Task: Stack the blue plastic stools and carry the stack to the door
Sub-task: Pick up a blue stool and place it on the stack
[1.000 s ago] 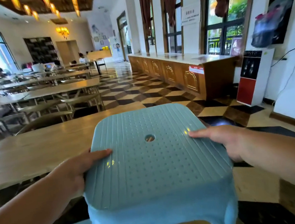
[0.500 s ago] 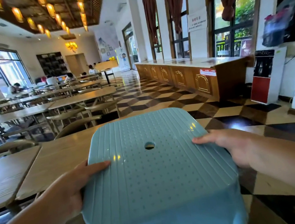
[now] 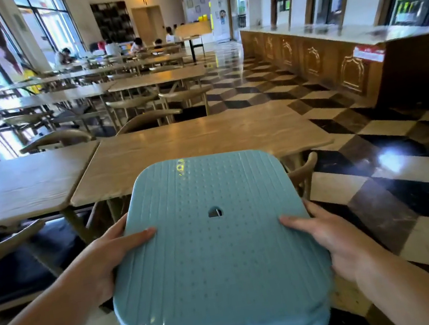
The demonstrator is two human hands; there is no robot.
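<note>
Wooden table [image 3: 205,141] beyond blue stool [image 3: 214,245]; checkered floor [image 3: 404,190].

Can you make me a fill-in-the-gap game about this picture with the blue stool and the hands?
1. The blue stool is held by ____ hands.
2. The left hand has its thumb lying on the stool's ____.
3. In the middle of the seat there is a small round ____.
4. Just beyond the stool stands a wooden ____.

Missing words: two; seat; hole; table
</note>
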